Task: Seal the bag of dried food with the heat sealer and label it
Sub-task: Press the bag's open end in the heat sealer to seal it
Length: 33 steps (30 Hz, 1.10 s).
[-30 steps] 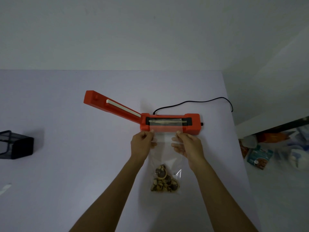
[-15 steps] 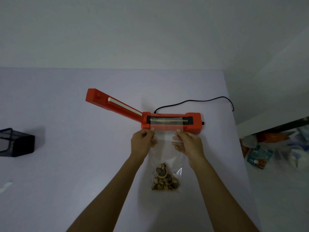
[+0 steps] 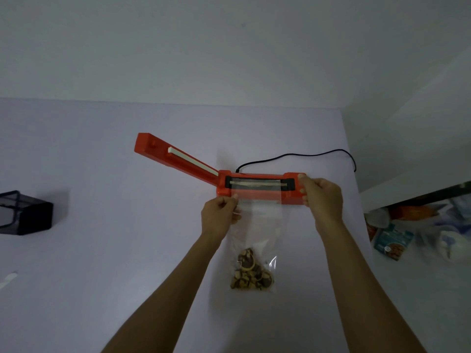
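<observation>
An orange heat sealer [image 3: 265, 197] lies on the white table [image 3: 114, 250], its lid arm [image 3: 175, 159] raised to the upper left. A clear plastic bag [image 3: 257, 225] holds dried food [image 3: 251, 273] at its near end. The bag's open end lies across the sealer's heating strip. My left hand [image 3: 219, 215] pinches the bag's left edge just in front of the sealer. My right hand [image 3: 322, 198] grips the sealer's right end, fingers curled over its top and front.
A black cord [image 3: 298, 156] runs from the sealer's back to the table's right edge. A black mesh holder [image 3: 24, 212] stands at the far left. A small white scrap [image 3: 9, 277] lies near the left edge. Packets and clutter [image 3: 392, 243] sit on the floor to the right.
My right hand has let go of the bag's right edge and moved right onto the sealer's end. The bag's open end now lies further over the heating strip.
</observation>
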### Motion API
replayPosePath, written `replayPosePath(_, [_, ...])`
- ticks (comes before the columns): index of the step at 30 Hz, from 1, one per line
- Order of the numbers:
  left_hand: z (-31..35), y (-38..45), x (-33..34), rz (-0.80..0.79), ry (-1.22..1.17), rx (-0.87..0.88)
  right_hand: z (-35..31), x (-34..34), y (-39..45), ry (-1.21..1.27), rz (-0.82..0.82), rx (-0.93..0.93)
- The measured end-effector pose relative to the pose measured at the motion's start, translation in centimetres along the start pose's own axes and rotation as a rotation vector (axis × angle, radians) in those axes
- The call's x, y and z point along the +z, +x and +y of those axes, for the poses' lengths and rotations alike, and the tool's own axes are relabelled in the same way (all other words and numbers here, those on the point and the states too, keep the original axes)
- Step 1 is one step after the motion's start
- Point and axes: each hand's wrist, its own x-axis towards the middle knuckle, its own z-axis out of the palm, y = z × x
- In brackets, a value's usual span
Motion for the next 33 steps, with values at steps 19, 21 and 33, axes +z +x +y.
replayPosePath(19, [0.3, 0.0, 0.0, -0.029, -0.115, -0.108, 2.1, 2.1, -1.7, -0.04, -0.248, 0.119])
replayPosePath(21, [0.3, 0.0, -0.1, -0.026, -0.125, -0.122, 2.0, 2.3, -1.6, -0.035, -0.247, 0.113])
replayPosePath(33, [0.2, 0.2, -0.4, -0.018, -0.063, -0.09, -7.9, 1.4, -3.8, -0.372, 0.099, -0.533])
